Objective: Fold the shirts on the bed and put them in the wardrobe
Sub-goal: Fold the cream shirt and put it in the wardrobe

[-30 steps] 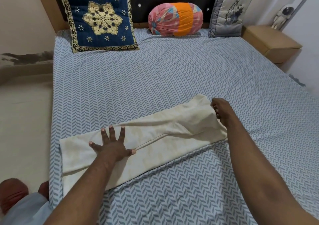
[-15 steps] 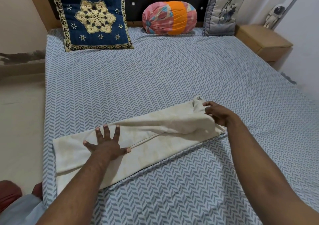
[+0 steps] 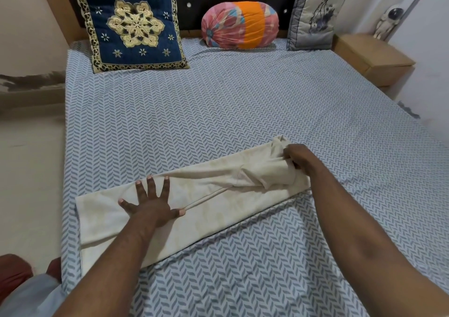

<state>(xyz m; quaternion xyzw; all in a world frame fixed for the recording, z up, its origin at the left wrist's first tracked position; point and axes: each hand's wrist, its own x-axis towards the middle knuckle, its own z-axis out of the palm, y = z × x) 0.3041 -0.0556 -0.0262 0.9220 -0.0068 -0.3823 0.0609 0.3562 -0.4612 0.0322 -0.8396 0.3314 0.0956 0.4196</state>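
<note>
Shirt (image 3: 218, 209) – chevron bed (image 3: 218, 102), nightstand (image 3: 371, 56).

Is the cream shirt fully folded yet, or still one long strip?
Still a long strip: the cream shirt is folded lengthwise only. The left hand presses it flat; the right hand pinches its bunched far end.

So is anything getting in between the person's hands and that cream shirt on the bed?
No. The left hand lies flat with fingers spread on the cream shirt, and the right hand grips its bunched far end. The bedsheet around it is bare up to the cushions. The wardrobe is not in view.
</note>
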